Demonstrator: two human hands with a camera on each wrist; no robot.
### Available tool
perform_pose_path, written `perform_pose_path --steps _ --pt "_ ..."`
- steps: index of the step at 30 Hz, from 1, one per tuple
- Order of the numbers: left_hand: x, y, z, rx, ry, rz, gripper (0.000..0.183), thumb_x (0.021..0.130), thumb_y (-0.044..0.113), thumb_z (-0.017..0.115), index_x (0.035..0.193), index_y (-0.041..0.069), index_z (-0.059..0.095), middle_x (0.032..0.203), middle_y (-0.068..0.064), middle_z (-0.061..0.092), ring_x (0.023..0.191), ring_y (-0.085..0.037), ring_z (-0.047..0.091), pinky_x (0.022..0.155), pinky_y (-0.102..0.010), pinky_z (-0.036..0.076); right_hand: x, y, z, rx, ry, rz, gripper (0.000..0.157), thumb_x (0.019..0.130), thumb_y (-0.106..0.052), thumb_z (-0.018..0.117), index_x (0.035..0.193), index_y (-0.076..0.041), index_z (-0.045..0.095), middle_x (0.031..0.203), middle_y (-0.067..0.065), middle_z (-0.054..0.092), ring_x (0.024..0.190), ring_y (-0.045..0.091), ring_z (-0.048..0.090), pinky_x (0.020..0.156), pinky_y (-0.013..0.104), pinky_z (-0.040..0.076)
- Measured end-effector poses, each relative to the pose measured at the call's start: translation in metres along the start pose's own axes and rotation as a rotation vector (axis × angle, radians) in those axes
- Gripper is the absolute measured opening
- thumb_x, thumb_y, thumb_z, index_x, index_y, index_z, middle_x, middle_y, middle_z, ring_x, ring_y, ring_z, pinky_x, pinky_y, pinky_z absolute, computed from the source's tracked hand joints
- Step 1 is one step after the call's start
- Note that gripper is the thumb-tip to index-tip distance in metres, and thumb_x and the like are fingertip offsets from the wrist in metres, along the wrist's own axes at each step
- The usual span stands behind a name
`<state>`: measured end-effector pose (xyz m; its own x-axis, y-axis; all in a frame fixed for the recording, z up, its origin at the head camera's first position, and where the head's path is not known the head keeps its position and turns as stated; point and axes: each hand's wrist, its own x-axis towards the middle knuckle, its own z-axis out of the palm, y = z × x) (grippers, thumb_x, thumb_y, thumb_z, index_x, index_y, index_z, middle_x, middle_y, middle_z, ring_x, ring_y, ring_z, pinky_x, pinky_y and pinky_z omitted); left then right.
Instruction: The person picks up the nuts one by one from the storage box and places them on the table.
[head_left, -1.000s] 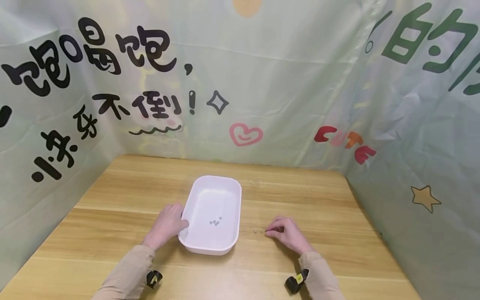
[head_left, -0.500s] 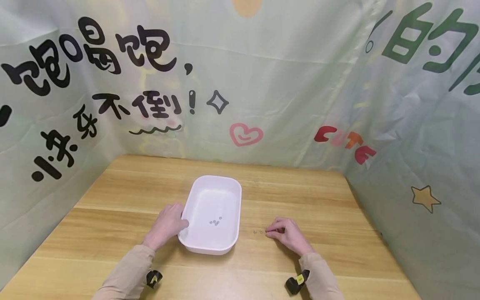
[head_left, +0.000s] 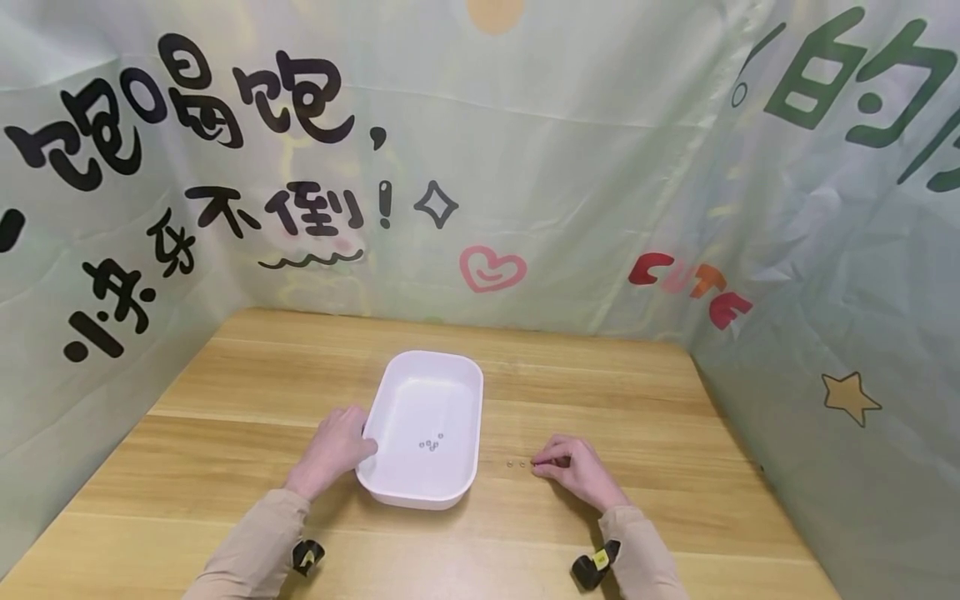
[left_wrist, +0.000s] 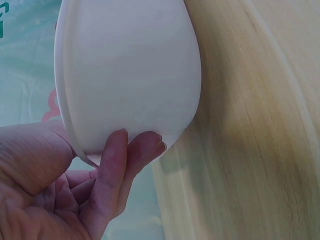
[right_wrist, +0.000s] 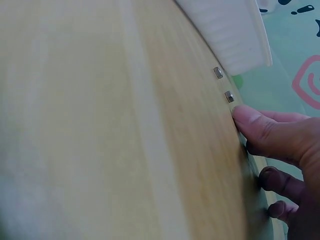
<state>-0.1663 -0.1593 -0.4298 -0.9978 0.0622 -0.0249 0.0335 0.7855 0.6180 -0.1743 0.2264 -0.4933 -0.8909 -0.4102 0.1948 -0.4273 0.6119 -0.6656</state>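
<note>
Hardly shifted at all since half a second ago: as far as can be told, same place for the white tub (head_left: 426,396), same place for both grips, same layout of nuts. Standing upright on the wooden bench (head_left: 600,400), with rim level and opening upward. Held at the left long side of the tub by the left grip (head_left: 333,450), thumb over the rim and fingers (left_wrist: 112,165) bent against the outer wall. Gathered on the floor of the tub, toward its near end: five small nuts (head_left: 432,449), close together, one lying slightly toward the far end. Lying on the bench just right of the tub: two loose nuts (right_wrist: 218,73), apart from each other, in a line leading away from the tub. Reaching down at the outer end of that line, farther right of the tub: right grip (head_left: 573,471), narrow, thumb and forefinger drawn together close to the bench. Cannot tell whether pinching a further nut, too much being covered at the tips. Nearer than the tub, on either side: tan sleeves (head_left: 258,533) and black wrist cameras (head_left: 307,558) marked with yellow. Hanging behind the tub: pale cloth (head_left: 570,183), printed with a pink heart (head_left: 492,288).
</note>
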Motion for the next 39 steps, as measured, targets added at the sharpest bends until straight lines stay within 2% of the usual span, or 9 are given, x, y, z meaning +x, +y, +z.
perform_pose_path --steps 4,9,16,21,26,33,39 --pt "0.0 -0.001 0.001 -0.006 -0.003 0.003 0.004 0.07 0.0 0.06 0.074 -0.001 0.06 0.062 -0.005 0.056 0.052 -0.015 0.051 0.048 -0.026 0.041 0.0 -0.001 -0.001 0.011 -0.011 0.031 0.015 0.082 -0.016 0.079 0.097 -0.011 0.08 0.089 -0.004 0.071 0.081 -0.001 0.056 0.072 0.018 0.047" --pt "0.0 -0.001 0.001 -0.007 0.004 0.011 0.004 0.07 -0.001 0.059 0.071 0.003 0.059 0.061 -0.005 0.055 0.052 -0.015 0.049 0.049 -0.026 0.041 -0.001 -0.003 -0.002 0.029 0.001 0.064 0.02 0.085 -0.019 0.077 0.103 -0.01 0.078 0.092 -0.003 0.071 0.082 -0.001 0.057 0.074 0.019 0.049" --pt "0.0 0.0 0.001 -0.016 0.0 0.002 0.004 0.072 -0.001 0.06 0.071 0.003 0.059 0.061 -0.005 0.055 0.052 -0.015 0.049 0.049 -0.026 0.041 -0.002 -0.008 -0.006 0.114 0.077 0.152 0.025 0.091 -0.024 0.072 0.109 -0.008 0.076 0.098 0.001 0.07 0.086 0.005 0.059 0.079 0.022 0.049" --pt "-0.001 0.0 0.001 -0.015 0.003 0.009 0.006 0.071 -0.002 0.059 0.071 0.004 0.059 0.061 -0.005 0.056 0.051 -0.015 0.05 0.048 -0.026 0.041 0.0 -0.013 -0.008 0.111 0.127 0.188 0.025 0.092 -0.023 0.07 0.112 -0.008 0.075 0.103 0.002 0.07 0.088 0.008 0.06 0.082 0.024 0.048" --pt "-0.001 0.0 0.0 -0.012 0.005 0.02 0.002 0.071 0.0 0.061 0.072 0.001 0.06 0.061 -0.004 0.056 0.051 -0.014 0.049 0.048 -0.025 0.04 0.005 -0.019 -0.011 0.094 0.152 0.147 0.025 0.093 -0.022 0.068 0.113 -0.007 0.074 0.108 0.004 0.072 0.093 0.007 0.06 0.083 0.024 0.049" --pt "-0.001 0.001 0.0 -0.009 0.009 0.011 0.003 0.071 -0.001 0.061 0.074 0.0 0.062 0.061 -0.004 0.057 0.051 -0.014 0.05 0.048 -0.024 0.041 0.016 -0.034 -0.016 0.046 0.139 -0.026 0.024 0.094 -0.019 0.068 0.111 -0.004 0.075 0.108 0.005 0.074 0.093 0.006 0.062 0.081 0.028 0.052" --pt "-0.001 0.0 0.001 -0.008 0.009 0.017 0.004 0.071 -0.001 0.06 0.074 -0.001 0.063 0.06 -0.004 0.056 0.051 -0.014 0.049 0.048 -0.025 0.04 0.028 -0.056 -0.02 0.026 0.104 -0.106 0.022 0.093 -0.019 0.069 0.111 -0.01 0.075 0.108 0.008 0.074 0.092 0.007 0.063 0.081 0.03 0.053"
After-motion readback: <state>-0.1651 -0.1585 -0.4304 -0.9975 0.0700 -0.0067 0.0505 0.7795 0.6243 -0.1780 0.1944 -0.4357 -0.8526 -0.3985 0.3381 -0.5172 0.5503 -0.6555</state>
